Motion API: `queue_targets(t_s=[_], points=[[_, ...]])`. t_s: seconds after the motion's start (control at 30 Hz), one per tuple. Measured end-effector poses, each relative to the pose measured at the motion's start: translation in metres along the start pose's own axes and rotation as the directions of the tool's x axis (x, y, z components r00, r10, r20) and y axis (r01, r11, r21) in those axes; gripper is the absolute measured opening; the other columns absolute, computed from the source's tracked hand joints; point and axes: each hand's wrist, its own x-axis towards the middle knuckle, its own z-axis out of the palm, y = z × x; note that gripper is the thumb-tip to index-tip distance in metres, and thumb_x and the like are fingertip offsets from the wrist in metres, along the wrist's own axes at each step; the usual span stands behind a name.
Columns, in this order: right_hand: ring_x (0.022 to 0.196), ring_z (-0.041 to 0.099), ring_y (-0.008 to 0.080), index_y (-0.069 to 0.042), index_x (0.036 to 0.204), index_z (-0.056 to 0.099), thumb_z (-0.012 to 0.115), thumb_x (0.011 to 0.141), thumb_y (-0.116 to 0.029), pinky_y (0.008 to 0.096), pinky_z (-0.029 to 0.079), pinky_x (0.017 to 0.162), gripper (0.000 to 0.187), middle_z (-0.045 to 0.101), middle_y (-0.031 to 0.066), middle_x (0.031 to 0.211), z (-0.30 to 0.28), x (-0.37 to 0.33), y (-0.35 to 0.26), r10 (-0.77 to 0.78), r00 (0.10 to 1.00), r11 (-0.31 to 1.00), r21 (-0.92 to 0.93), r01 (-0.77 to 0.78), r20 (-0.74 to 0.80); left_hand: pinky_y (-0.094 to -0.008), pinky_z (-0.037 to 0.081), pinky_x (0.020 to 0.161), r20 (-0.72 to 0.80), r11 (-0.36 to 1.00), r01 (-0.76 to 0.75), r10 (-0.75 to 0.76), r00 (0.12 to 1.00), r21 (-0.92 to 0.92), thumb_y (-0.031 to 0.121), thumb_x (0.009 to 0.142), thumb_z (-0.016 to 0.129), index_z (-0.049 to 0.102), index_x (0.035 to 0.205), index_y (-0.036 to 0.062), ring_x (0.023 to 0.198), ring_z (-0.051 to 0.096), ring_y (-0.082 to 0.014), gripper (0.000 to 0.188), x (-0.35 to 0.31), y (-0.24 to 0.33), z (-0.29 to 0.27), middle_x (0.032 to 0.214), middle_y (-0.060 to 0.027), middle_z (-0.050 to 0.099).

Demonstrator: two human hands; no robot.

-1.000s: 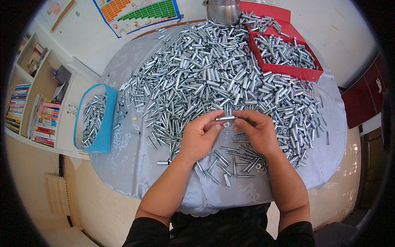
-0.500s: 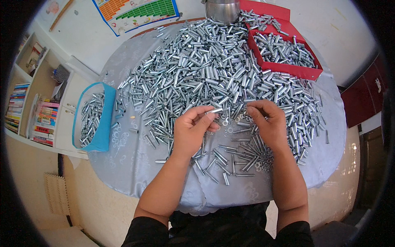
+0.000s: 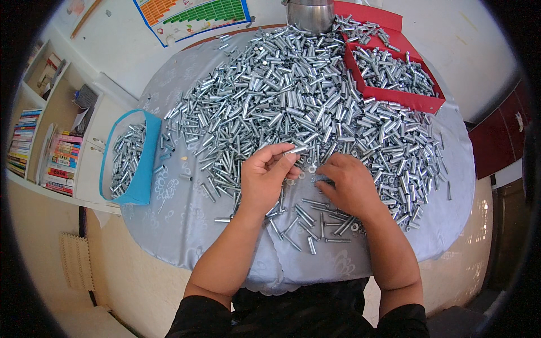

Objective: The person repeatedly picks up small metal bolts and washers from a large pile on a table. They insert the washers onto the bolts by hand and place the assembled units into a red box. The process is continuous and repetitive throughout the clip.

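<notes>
My left hand [image 3: 264,177] pinches a short shiny metal sleeve [image 3: 297,150] between thumb and fingertips, above the near edge of a big heap of similar sleeves [image 3: 282,96]. Low over the table, my right hand [image 3: 350,185] reaches in beside small flat washers [image 3: 311,168], its thumb and forefinger apart. Whether its fingertips touch a washer is too small to make out. Between my forearms lie several loose bolts [image 3: 322,224], partly hidden under the right hand. A lone sleeve [image 3: 311,245] rests nearest to me.
A blue fabric bin [image 3: 147,163] of sleeves stands at the left. At the back right is an open red box [image 3: 394,100] filled with bolt-and-sleeve pieces, beside a metal pot [image 3: 311,17]. A grey patterned cloth [image 3: 197,242] covers the round table; a bookshelf [image 3: 84,169] stands farther left.
My right hand has come left and lower, from the right of the washers to just beside them, and its fingers have spread. The left hand keeps its sleeve almost in place.
</notes>
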Motion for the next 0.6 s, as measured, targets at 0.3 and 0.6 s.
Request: queue_targets(t_s=[0.3,0.6], points=[[0.08,0.061,0.03,-0.006,0.087,0.067,0.069,0.075,-0.012,0.0387,0.049,0.072,0.013,0.061,0.0091,0.084,-0.005,0.001,0.0,0.068,0.996,0.991,0.112,-0.075,0.059,-0.0264,0.056,0.065,0.03,0.999,0.045,-0.045,0.999,-0.013,0.004,0.09,0.061,0.064,0.11,-0.0026,0.073,0.067,-0.0143,0.021,-0.001,0.0,0.001,0.094,-0.0113,0.07],[0.079,0.063,0.009,0.001,0.09,0.063,0.068,0.084,-0.005,0.024,0.05,0.069,0.009,0.068,0.0071,0.093,0.004,0.002,0.003,0.55,0.835,0.517,0.792,-0.324,-0.016,-0.0261,0.057,0.067,0.111,0.998,0.068,-0.067,0.991,-0.003,0.001,0.091,0.059,0.063,0.113,-0.0042,0.075,0.068,-0.0152,0.023,-0.002,-0.004,0.002,0.096,-0.012,0.07]])
